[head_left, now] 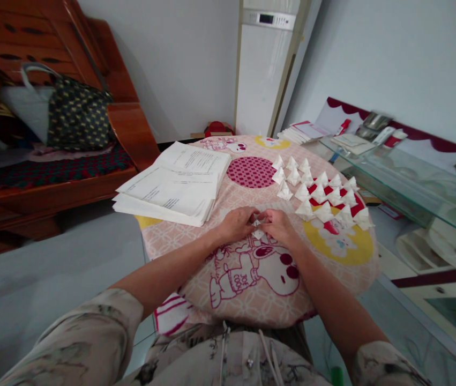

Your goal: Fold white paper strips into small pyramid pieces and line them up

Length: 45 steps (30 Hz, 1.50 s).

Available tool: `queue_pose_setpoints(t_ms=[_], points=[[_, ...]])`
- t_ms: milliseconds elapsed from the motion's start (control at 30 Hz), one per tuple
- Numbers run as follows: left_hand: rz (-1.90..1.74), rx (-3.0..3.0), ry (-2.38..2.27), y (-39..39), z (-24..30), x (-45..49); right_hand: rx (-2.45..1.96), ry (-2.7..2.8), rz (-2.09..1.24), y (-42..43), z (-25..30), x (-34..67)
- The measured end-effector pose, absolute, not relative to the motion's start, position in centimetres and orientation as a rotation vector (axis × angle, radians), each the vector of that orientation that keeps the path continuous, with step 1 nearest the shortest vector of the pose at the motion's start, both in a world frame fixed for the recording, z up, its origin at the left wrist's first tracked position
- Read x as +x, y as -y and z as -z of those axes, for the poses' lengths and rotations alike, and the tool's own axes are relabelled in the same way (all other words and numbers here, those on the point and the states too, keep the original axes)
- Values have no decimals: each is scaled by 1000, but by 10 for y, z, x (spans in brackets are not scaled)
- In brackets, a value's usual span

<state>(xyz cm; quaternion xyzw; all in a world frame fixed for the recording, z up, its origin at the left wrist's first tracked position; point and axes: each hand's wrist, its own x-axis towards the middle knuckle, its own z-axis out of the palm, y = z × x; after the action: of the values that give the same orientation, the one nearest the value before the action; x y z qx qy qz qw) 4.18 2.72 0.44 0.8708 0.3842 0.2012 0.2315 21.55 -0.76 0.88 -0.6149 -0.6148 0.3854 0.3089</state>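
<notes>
We are working at a round worktop (356,279), and we are taking the paper stack (171,185) on it as our landmark. This stack is lying on the left part of the worktop, and its printed sheets are overlapping unevenly. To the right of the paper stack and nearer to our body, we are holding a small folded paper piece (258,233) between our two hands. Our left hand (238,222) is bending its fingers and pinching the piece from one side; our right hand (279,225) is pinching it from the other side. The fingers are partly covering this piece, so we are not seeing its full shape.

Farther to the right of the paper stack, many white paper pyramids (319,194) are standing in rough rows, close to one another. A printed cloth (195,249) is covering the worktop. Its dog figure (278,273) is showing nearer to us than the paper stack, and a dark pink oval (249,171) is showing just to the right of the stack.

To the left of the paper stack, a wooden bench (127,123) is standing, and a dark patterned bag (79,115) is resting on it. Behind the stack and toward the right, a tall white unit (262,69) is standing. Well to the right of the stack, a glass shelf (416,187) is carrying several small objects.
</notes>
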Motion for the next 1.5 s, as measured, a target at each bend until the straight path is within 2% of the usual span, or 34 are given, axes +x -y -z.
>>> queue_pose_setpoints(t_ms=[433,633,800,1100,1267,1500], points=[[-543,2014,-935,-35,-4,41,-1548,1584,-1196,6,-2,226],[-576,2088,-987,-30,-8,41,-1545,1283,-1332,9,-11,227],[-668,2101,-1081,-28,-11,40,-1419,1160,-1347,12,-12,226],[-860,1988,-959,-27,-10,39,-1202,1145,-1363,14,-15,222],[-1002,2317,-1023,-23,-15,34,-1166,1147,-1386,14,-15,220],[-841,2959,-807,-13,-13,33,-1151,1117,-1359,11,-15,216]])
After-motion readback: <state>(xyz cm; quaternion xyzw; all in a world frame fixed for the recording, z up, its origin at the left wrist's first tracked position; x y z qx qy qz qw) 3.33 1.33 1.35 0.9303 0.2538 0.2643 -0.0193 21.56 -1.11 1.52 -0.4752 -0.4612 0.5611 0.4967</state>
